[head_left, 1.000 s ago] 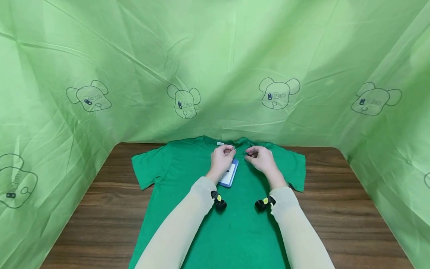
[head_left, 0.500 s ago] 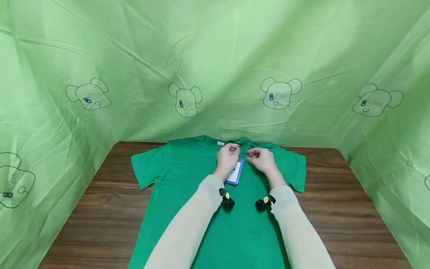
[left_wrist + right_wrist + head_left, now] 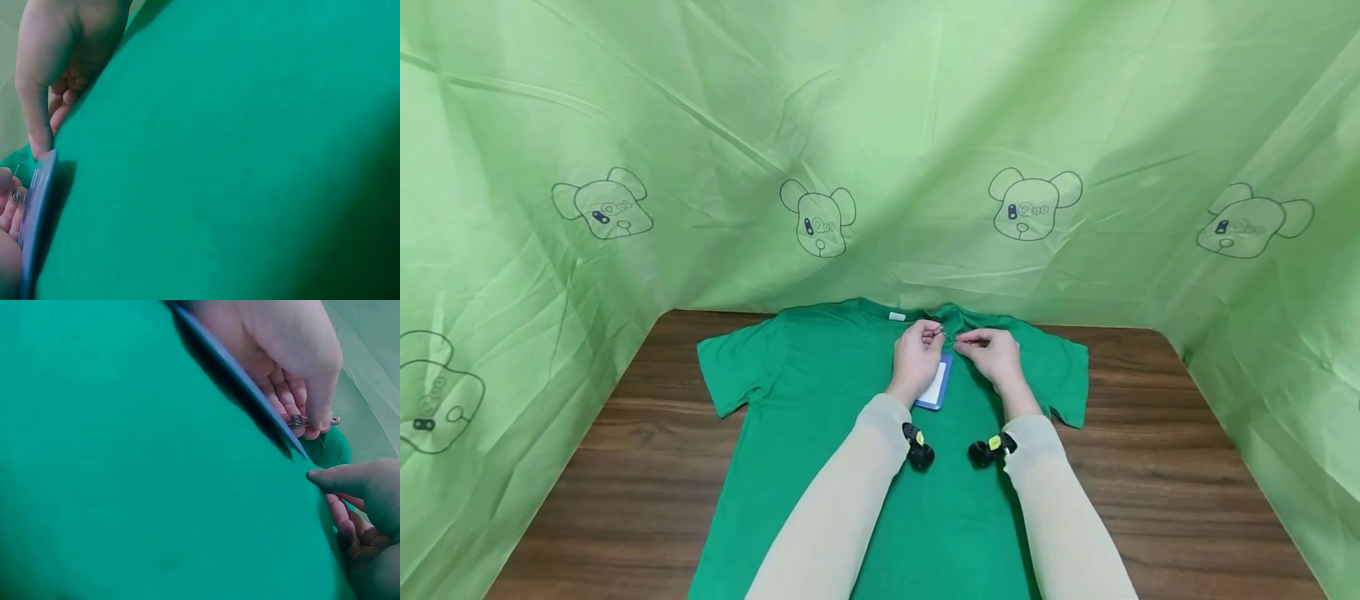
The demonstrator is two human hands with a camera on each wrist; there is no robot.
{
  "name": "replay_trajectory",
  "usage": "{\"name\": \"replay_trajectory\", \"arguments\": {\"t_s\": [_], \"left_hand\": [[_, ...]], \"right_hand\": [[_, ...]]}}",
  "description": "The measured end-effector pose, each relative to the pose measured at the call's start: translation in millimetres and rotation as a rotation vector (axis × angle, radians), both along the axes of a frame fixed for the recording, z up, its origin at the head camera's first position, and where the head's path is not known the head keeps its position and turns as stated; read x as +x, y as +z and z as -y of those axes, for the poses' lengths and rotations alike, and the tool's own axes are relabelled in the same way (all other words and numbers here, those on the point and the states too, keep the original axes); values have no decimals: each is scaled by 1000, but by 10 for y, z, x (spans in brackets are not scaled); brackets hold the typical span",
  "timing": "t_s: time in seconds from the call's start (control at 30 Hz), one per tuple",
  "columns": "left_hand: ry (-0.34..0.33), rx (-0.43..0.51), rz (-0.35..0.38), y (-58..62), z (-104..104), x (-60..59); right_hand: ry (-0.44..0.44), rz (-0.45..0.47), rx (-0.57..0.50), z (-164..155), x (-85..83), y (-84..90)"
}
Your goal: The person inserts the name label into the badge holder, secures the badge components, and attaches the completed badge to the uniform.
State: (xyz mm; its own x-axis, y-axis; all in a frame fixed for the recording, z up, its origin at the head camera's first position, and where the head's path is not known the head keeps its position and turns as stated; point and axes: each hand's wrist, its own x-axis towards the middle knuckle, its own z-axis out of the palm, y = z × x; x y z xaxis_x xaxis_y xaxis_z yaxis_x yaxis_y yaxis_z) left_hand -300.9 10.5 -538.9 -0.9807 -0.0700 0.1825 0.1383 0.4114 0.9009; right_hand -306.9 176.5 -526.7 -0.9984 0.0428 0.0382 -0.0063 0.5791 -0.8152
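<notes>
A green T-shirt (image 3: 820, 392) lies spread out with its collar at the far side. My left hand (image 3: 916, 360) pinches a small silver safety pin (image 3: 334, 420) between thumb and fingers; its coil and thin needle end show in the left wrist view. Below that hand hangs a blue-edged badge holder (image 3: 940, 385) with a white insert, seen edge-on in both wrist views. Just to the right, my right hand (image 3: 996, 357) pinches the shirt's fabric below the collar, thumb on top and fingers underneath. The needle tip points toward this pinched cloth.
The shirt rests on a dark wood-grain table (image 3: 1157, 475). A light green curtain (image 3: 910, 125) with printed bear heads stands right behind the collar and along both sides. A white neck label (image 3: 897, 316) shows inside the collar. Small black cameras sit at both wrists.
My left hand has moved right with the pin and badge holder, close to the right hand. The right hand stays at nearly the same spot, its thumb and fingertips now closer together.
</notes>
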Motion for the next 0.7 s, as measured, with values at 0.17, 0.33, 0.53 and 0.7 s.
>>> {"name": "replay_trajectory", "arguments": {"t_s": [0.17,0.33,0.53,0.7], "left_hand": [[-32,-38,-1,-5,-50,2],[-22,-48,-8,-1,-70,1],[-43,-60,-37,8,-54,1],[-23,-79,-70,-7,-1,-4]], "right_hand": [[-23,-32,-6,-39,28,-37],[-17,-54,-7,-73,47,-68],[-27,-49,-26,-72,78,-65],[-5,-61,-2,-33,38,-85]]}}
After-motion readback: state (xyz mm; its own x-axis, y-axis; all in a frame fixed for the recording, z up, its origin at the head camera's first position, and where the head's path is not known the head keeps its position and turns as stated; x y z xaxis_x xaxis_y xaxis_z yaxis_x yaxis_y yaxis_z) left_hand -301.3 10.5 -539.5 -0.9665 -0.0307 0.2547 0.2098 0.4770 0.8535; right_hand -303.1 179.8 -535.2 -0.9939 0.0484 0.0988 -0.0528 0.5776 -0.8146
